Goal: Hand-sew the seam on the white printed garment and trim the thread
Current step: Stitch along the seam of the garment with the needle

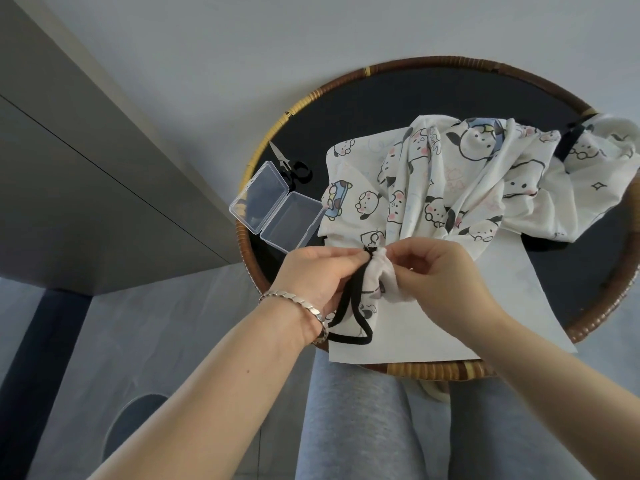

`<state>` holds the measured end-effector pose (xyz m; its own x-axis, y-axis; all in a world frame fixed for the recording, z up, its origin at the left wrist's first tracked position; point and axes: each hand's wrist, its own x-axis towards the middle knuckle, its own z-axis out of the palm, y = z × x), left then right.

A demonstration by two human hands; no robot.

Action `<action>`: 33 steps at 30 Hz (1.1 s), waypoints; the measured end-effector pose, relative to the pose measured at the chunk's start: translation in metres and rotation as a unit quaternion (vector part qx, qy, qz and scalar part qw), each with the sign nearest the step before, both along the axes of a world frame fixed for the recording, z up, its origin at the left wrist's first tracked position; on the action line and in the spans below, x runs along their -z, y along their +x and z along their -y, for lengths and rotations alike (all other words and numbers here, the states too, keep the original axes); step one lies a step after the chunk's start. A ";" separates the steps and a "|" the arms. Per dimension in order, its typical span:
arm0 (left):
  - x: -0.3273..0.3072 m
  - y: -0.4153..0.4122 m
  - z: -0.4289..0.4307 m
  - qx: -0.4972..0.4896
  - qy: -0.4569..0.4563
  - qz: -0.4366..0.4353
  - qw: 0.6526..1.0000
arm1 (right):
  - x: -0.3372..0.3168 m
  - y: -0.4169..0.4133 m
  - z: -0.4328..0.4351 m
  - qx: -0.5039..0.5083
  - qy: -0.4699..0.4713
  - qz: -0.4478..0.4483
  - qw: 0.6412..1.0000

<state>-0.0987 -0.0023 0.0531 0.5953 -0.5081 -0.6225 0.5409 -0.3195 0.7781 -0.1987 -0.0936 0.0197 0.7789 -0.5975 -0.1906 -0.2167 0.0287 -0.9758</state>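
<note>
The white printed garment (460, 178), covered with cartoon dog faces, lies bunched across the round tray (311, 98). Its near edge is gathered into a small bundle with a black strap (349, 306) looping down from it. My left hand (311, 275) pinches the bundle where the black strap meets the white cloth. My right hand (440, 275) pinches the same bundle from the right side, fingertips nearly touching the left ones. A needle or thread is too small to make out. Small black-handled scissors (294, 168) lie at the tray's left edge.
An open clear plastic box (277, 207) sits beside the scissors. A white paper sheet (485, 323) lies under the garment. The dark tray has a woven rattan rim and rests above my grey-trousered knees (353, 427). A grey cabinet (86, 168) stands left.
</note>
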 end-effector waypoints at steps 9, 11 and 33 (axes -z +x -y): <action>0.004 -0.001 0.001 0.022 -0.034 -0.005 0.999 | 0.008 -0.004 0.005 -0.064 -0.022 -0.032 0.997; 0.004 -0.001 0.002 0.016 -0.040 -0.015 0.999 | 0.007 -0.003 0.005 -0.093 0.009 -0.013 0.996; 0.010 0.001 0.003 0.054 0.057 0.039 0.996 | 0.015 -0.003 -0.004 -0.004 -0.035 0.009 0.999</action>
